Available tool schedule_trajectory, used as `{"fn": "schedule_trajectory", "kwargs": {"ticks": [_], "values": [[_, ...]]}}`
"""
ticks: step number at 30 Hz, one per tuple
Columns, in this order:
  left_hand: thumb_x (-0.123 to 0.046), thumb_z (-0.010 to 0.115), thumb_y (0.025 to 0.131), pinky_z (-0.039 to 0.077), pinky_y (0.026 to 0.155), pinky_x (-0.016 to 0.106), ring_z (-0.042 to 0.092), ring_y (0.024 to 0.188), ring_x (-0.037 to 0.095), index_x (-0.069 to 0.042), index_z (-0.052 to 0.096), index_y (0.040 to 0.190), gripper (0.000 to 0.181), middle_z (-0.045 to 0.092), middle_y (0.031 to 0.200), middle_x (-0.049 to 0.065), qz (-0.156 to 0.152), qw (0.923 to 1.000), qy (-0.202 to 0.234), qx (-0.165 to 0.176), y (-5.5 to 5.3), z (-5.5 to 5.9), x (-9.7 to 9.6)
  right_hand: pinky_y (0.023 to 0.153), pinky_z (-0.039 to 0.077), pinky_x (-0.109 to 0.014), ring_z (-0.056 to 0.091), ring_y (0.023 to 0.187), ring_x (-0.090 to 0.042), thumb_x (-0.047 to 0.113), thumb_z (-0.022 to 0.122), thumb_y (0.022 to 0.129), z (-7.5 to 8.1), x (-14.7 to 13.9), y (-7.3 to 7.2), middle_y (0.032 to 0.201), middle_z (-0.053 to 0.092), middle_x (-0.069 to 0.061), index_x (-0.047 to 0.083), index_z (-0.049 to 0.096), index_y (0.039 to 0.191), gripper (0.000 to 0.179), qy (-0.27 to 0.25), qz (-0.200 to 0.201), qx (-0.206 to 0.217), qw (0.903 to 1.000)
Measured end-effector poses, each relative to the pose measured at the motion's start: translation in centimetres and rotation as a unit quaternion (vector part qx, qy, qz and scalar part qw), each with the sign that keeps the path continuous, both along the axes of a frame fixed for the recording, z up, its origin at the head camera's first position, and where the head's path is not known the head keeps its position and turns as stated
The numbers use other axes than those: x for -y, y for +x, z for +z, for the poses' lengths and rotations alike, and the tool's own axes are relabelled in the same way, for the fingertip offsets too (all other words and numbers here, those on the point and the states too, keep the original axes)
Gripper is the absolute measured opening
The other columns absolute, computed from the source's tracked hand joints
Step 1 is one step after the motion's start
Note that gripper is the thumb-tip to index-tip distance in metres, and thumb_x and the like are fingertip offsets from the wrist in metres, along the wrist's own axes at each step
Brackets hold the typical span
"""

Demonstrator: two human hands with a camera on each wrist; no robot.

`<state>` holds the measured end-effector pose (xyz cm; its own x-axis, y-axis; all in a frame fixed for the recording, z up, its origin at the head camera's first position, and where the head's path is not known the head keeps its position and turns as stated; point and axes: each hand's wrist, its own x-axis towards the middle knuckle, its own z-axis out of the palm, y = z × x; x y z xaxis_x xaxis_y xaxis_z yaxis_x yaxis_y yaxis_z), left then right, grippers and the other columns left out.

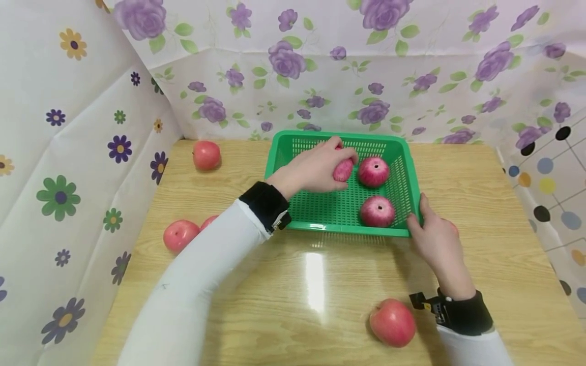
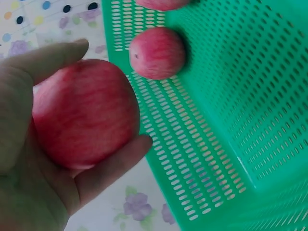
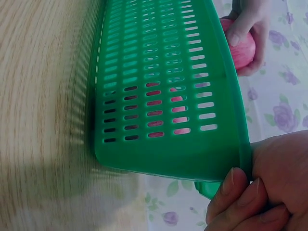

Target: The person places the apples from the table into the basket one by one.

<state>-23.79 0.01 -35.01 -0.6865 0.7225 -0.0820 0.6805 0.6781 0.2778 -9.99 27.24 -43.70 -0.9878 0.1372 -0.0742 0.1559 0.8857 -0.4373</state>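
Observation:
A green plastic basket (image 1: 339, 230) with slotted sides stands at the back middle of the table. My left hand (image 1: 316, 165) is over its inside and grips a red apple (image 2: 86, 113), fingers and thumb around its sides. In the left wrist view the apple shows above the basket's rim. Two streaked red apples, one at the back (image 1: 374, 172) and one in front (image 1: 377, 211), sit in the basket's right half. At the front right corner, my right hand (image 1: 435, 241) holds the rim, its fingers curled at the edge in the right wrist view.
On the wooden table (image 1: 284, 305), one apple (image 1: 206, 155) lies at the back left and another (image 1: 180, 236) at the left. A third (image 1: 208, 222) is partly behind my left sleeve. One apple (image 1: 392, 323) lies near my right wrist. Flowered sheeting (image 1: 293, 61) rises behind.

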Motion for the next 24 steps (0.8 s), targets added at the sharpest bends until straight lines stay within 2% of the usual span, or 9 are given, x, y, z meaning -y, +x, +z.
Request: {"fn": "schedule_trajectory", "kwargs": {"ticks": [5, 7, 10, 13, 16, 19, 24], "values": [[-0.018, 0.075, 0.077, 0.051, 0.077, 0.027, 0.043, 0.109, 0.015, -0.038, 0.047, 0.135, 0.068, 0.038, 0.132, 0.001, -0.033, 0.9977, -0.047, 0.035, -1.0, 0.0, -0.8, 0.071, 0.049, -0.058, 0.057, 0.101, -0.046, 0.042, 0.033, 0.105, 0.0, 0.0, 0.0, 0.137, 0.044, -0.038, 0.005, 0.010, 0.158, 0.068, 0.004, 0.000, -0.005, 1.0000], [-0.013, 0.073, 0.078, 0.050, 0.078, 0.027, 0.042, 0.111, 0.016, -0.039, 0.046, 0.135, 0.069, 0.036, 0.133, 0.002, -0.044, 0.9961, -0.062, 0.045, -1.4, 0.0, -1.3, 0.070, 0.049, -0.058, 0.057, 0.101, -0.046, 0.042, 0.033, 0.105, -0.1, -0.1, 0.0, 0.136, 0.045, -0.038, 0.006, 0.011, 0.158, 0.067, 0.005, 0.000, -0.006, 1.0000], [-0.012, 0.072, 0.081, 0.050, 0.078, 0.027, 0.040, 0.121, 0.019, -0.038, 0.041, 0.142, 0.073, 0.031, 0.142, 0.007, -0.039, 0.9936, -0.088, 0.059, -1.9, -0.4, -2.0, 0.069, 0.049, -0.057, 0.057, 0.101, -0.046, 0.043, 0.032, 0.105, -0.1, -0.1, 0.0, 0.136, 0.045, -0.038, 0.007, 0.010, 0.158, 0.068, 0.006, 0.001, -0.002, 1.0000], [-0.012, 0.071, 0.084, 0.052, 0.077, 0.028, 0.029, 0.137, 0.027, -0.036, 0.031, 0.153, 0.083, 0.018, 0.157, 0.014, -0.022, 0.9904, -0.115, 0.073, -2.3, -1.2, -2.9, 0.069, 0.049, -0.057, 0.057, 0.101, -0.046, 0.043, 0.032, 0.105, -0.1, 0.0, -0.1, 0.136, 0.045, -0.038, 0.008, 0.010, 0.158, 0.067, 0.006, 0.002, 0.000, 1.0000], [-0.013, 0.072, 0.085, 0.053, 0.081, 0.030, 0.016, 0.144, 0.034, -0.037, 0.026, 0.155, 0.087, 0.005, 0.163, 0.018, -0.018, 0.9881, -0.131, 0.077, -2.3, -2.2, -4.0, 0.069, 0.049, -0.056, 0.057, 0.100, -0.045, 0.043, 0.032, 0.105, -0.1, -0.1, -0.1, 0.136, 0.045, -0.038, 0.008, 0.010, 0.158, 0.067, 0.008, -0.001, 0.000, 1.0000], [-0.014, 0.073, 0.086, 0.053, 0.088, 0.033, 0.016, 0.144, 0.034, -0.037, 0.026, 0.154, 0.086, 0.007, 0.163, 0.017, -0.021, 0.9875, -0.135, 0.077, -2.1, -2.9, -4.9, 0.069, 0.049, -0.058, 0.056, 0.102, -0.047, 0.043, 0.032, 0.105, 0.0, -0.1, -0.1, 0.135, 0.046, -0.038, 0.007, 0.010, 0.158, 0.067, 0.009, -0.003, 0.001, 1.0000], [-0.016, 0.072, 0.087, 0.053, 0.081, 0.029, 0.021, 0.143, 0.032, -0.037, 0.018, 0.157, 0.091, 0.010, 0.162, 0.017, -0.013, 0.9861, -0.143, 0.085, -1.5, -3.7, -5.4, 0.071, 0.049, -0.060, 0.056, 0.105, -0.049, 0.043, 0.032, 0.105, 0.0, -0.2, 0.0, 0.135, 0.046, -0.038, 0.007, 0.011, 0.158, 0.067, 0.010, -0.003, 0.003, 0.9999]]}}
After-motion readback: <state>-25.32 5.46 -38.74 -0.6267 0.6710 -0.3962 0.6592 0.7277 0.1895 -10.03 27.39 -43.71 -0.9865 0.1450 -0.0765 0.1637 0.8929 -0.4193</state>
